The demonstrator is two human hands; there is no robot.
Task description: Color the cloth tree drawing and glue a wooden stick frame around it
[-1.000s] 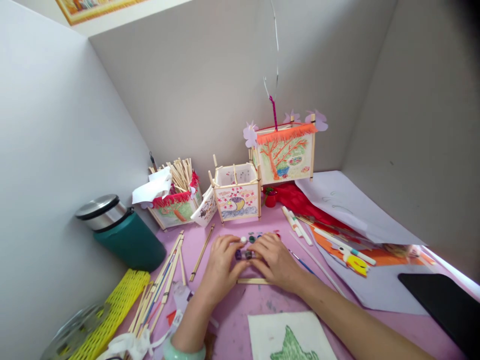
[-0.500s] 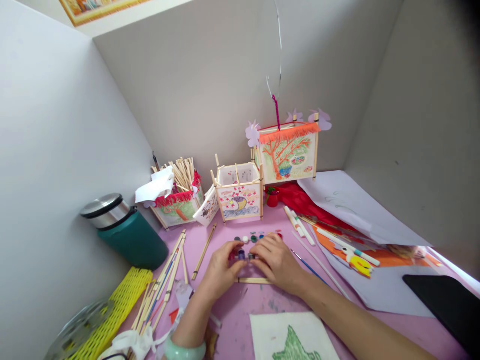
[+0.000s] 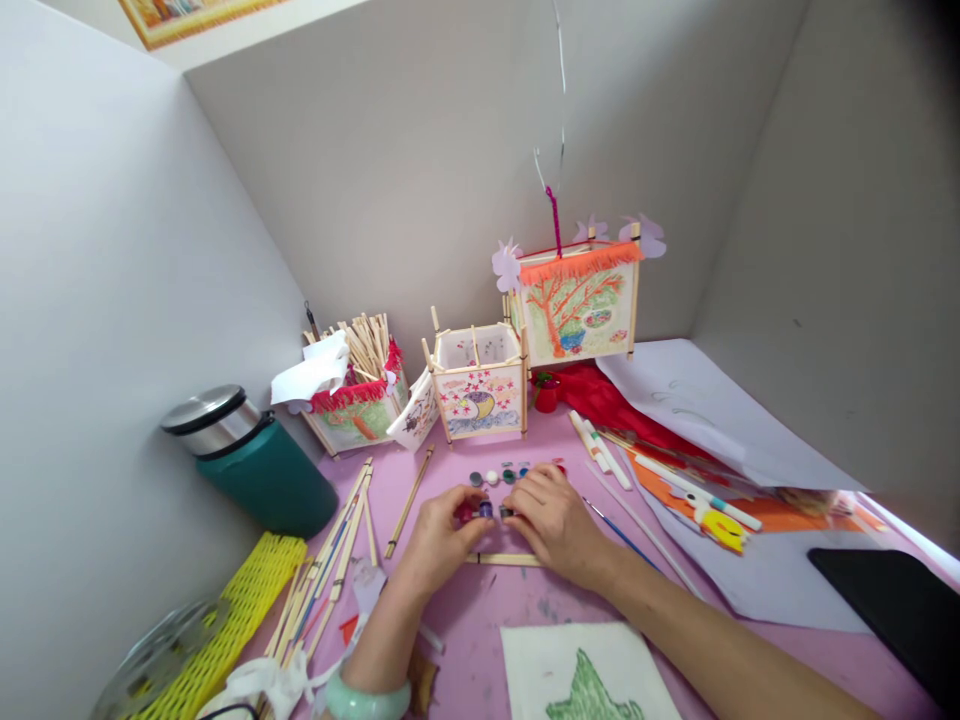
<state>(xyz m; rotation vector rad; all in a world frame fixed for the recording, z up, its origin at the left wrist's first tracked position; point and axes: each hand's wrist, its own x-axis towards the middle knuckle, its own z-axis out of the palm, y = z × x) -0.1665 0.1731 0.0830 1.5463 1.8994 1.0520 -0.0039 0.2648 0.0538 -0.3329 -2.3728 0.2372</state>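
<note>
My left hand (image 3: 442, 532) is closed on small paint pots; a purple paint pot (image 3: 486, 510) shows at its fingertips, with something pink beside it. My right hand (image 3: 556, 522), opposite, has its fingers closed round a dark paint pot (image 3: 507, 511), largely covered by the fingers. A narrow gap lies between the two pots. Just behind the hands runs a row of small paint pots (image 3: 492, 478), including white, green and blue ones. Below the hands lies a flat wooden stick (image 3: 510, 560). A sheet with a green star drawing (image 3: 592, 690) lies nearer to me.
Decorated stick-framed lanterns (image 3: 480, 400) stand at the back. On the left are a teal bottle (image 3: 270, 480), wooden sticks (image 3: 349, 540) and yellow mesh (image 3: 232, 620). A paintbrush (image 3: 619, 533), markers (image 3: 600, 450), paper (image 3: 780, 590) and a black flat object (image 3: 885, 620) lie right.
Both hands stay in nearly the same place, still on the pots. The purple pot has shifted very slightly to the right; little else differs.
</note>
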